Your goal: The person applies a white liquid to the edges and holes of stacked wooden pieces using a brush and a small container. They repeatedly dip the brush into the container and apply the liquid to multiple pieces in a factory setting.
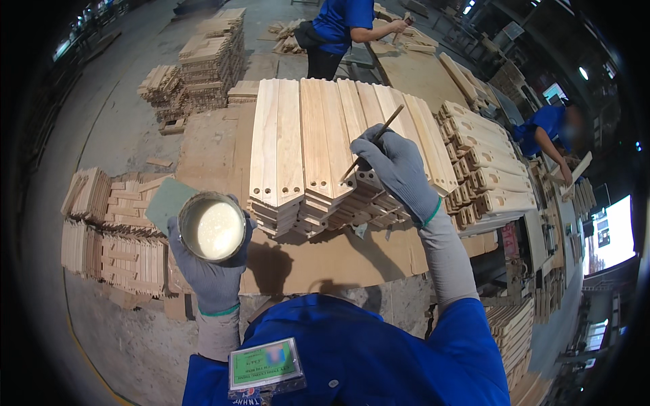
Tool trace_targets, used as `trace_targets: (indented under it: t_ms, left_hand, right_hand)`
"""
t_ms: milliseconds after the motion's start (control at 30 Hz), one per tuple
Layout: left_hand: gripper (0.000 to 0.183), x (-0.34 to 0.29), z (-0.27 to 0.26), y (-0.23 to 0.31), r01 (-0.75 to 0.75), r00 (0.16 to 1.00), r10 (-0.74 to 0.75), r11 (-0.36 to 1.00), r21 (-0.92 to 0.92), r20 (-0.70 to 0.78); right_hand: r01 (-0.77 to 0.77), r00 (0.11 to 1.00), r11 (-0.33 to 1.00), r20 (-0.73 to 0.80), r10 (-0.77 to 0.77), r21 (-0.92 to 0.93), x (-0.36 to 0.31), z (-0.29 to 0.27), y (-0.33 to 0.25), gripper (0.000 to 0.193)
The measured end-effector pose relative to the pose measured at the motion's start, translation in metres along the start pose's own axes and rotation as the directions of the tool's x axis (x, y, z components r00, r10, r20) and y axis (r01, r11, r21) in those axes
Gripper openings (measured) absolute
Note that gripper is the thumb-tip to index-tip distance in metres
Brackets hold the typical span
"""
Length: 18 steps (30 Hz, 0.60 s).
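Observation:
My left hand [211,279], in a grey glove, is wrapped round a round cup [215,229] of creamy off-white liquid that looks like glue. Behind the cup a flat grey-green piece [168,201] shows; whether my fingers touch it, I cannot tell. My gloved right hand [401,170] grips a thin dark stick [388,120] slanting down to the left. Its lower tip is at the near ends of the stacked pale wooden boards [279,139], close to a drilled hole. Each board end in the front row carries round holes, some of them behind my right hand.
Slotted wooden pieces [494,159] are stacked to the right. More wood piles [118,230] lie at left, and a tall stack [213,57] stands farther back. Cardboard [325,267] covers the surface below the boards. Two people in blue, one beyond [335,27] and one at right [545,132], handle wood.

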State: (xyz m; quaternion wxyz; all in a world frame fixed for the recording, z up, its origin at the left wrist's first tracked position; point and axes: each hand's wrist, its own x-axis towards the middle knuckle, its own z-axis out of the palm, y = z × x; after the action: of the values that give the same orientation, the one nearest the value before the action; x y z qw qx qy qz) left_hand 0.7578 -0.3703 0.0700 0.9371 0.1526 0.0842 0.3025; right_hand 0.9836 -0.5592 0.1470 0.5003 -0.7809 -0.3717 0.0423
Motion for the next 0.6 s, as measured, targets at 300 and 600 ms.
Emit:
trace_targets:
  t_ms: [300,600]
  left_hand:
    - [0.065,0.000,0.001,-0.002,0.006,0.999,-0.006,1.000,-0.017,0.046]
    - [0.065,0.000,0.000,-0.005,0.013,1.000,-0.014,1.000,0.007,0.020]
  right_hand:
    - [-0.091,0.992,0.989,-0.079,0.101,0.117,-0.001,-0.005,-0.002,0.027]
    - [-0.190,0.978,0.975,-0.068,0.199,0.118,-0.005,-0.018,0.014,0.021]
